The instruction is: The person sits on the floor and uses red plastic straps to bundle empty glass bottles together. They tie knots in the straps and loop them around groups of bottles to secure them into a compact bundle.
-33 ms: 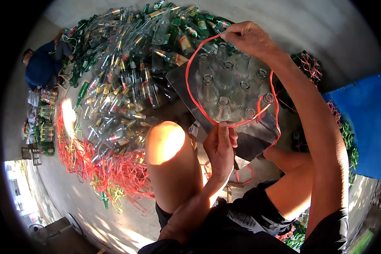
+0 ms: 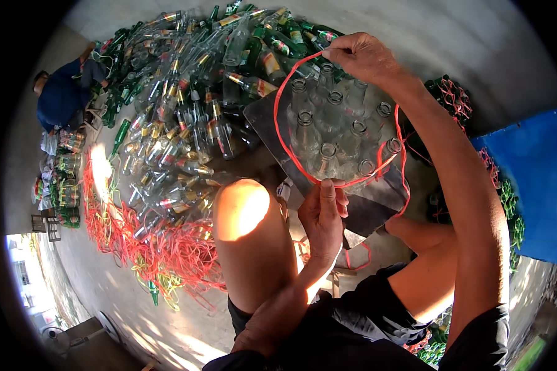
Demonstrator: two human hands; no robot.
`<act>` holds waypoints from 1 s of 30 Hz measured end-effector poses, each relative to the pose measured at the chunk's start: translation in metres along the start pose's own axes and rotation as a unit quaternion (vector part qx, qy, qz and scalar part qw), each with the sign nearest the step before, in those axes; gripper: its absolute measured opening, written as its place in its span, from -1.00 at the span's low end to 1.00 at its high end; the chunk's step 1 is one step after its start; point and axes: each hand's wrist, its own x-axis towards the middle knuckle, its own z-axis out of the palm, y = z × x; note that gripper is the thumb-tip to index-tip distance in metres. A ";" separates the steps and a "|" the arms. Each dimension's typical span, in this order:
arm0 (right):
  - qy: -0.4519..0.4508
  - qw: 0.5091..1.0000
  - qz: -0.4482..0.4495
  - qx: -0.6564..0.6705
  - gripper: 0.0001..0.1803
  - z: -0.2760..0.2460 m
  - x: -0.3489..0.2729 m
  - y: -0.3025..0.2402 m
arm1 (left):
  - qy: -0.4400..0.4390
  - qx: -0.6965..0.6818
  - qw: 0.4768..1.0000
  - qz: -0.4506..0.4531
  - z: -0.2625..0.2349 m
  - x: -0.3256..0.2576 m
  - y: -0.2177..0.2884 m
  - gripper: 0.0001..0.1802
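Observation:
Several clear glass bottles (image 2: 327, 127) stand upright in a tight cluster on a dark board (image 2: 263, 117) in front of me. A red plastic strap (image 2: 281, 137) loops around them. At the near side, my left hand (image 2: 323, 213) pinches the strap between thumb and fingertips, beside the front bottles. My right hand (image 2: 364, 57) reaches over to the far side and grips the strap there, its fingers closed. A loose length of the strap hangs down past the board's right side.
A big heap of clear and green bottles (image 2: 185, 117) lies at the far left. Tangled red and yellow straps (image 2: 161, 247) spread below it. A person (image 2: 65, 102) bends beside bundled bottles (image 2: 68, 179). A blue panel (image 2: 529, 179) stands at right, near strapped green bottles (image 2: 509, 210).
Almost nothing differs. Both hands keep hold of the red strap in nearly the same places, and the view has shifted very slightly.

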 end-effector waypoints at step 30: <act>-0.001 0.968 0.143 0.206 -0.67 0.002 -0.081 0.072 | 0.032 -0.028 0.999 -0.023 0.007 0.018 -0.005 -0.60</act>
